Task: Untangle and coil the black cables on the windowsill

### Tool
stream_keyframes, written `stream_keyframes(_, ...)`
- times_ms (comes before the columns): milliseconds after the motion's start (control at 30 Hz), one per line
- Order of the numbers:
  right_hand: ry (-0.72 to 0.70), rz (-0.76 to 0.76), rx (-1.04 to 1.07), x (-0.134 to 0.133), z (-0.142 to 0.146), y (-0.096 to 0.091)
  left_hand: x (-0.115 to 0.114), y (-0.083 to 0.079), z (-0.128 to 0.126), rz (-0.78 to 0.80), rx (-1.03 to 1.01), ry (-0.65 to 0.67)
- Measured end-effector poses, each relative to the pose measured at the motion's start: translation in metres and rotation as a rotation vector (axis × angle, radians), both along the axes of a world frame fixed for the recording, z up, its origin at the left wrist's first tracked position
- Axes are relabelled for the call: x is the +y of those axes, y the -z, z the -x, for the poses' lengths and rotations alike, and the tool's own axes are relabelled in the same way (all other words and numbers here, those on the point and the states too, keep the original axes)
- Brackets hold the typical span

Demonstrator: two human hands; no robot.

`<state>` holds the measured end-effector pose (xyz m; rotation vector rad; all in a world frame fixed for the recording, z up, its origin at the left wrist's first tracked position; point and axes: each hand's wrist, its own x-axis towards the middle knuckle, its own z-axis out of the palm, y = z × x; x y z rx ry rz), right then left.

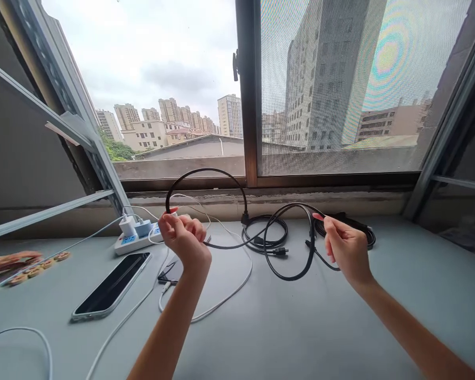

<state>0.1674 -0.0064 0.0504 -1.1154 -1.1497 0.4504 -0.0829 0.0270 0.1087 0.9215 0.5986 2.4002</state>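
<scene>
The black cable [221, 177] spans side to side between the hands, which are held well apart: left hand [184, 237] pinches one arched section, right hand [344, 247] pinches a hanging loop, remaining coils lying just beyond both.

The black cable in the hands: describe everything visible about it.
The black cable looks like thin, flexible rubber or plastic. The left hand pinches one stretch, from which it arches up toward the window; the right hand pinches another, with a loop hanging below onto the grey sill. Between the hands, more black coils and a plug lie on the sill.
</scene>
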Motion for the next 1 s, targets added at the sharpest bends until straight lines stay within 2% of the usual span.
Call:
stream_keyframes(167,0.109,-0.155,0.121,0.005,-0.011,-0.005,0.005,-0.001,0.012,-0.023,-0.019,-0.075)
stream_keyframes(267,0.058,-0.208,0.221,0.009,-0.015,-0.005,0.006,-0.002,0.012,-0.018,-0.002,-0.107)
stream_keyframes(433,-0.051,-0.146,0.245,0.01,-0.012,-0.005,0.0,-0.001,0.003,-0.07,0.13,-0.198)
stream_keyframes(500,-0.063,-0.123,0.209,0.009,-0.009,-0.004,-0.004,0.001,-0.004,-0.079,0.186,-0.181)
stream_keyframes(700,0.049,-0.133,0.099,0.003,-0.007,-0.005,-0.012,0.009,-0.02,0.032,0.215,-0.037)
stream_keyframes(867,0.073,-0.114,0.074,-0.004,-0.001,-0.009,-0.019,0.008,-0.025,0.048,0.279,-0.018)
stream_keyframes(1000,0.054,-0.079,-0.039,-0.01,0.006,-0.006,-0.025,0.006,-0.024,0.01,0.396,-0.004)
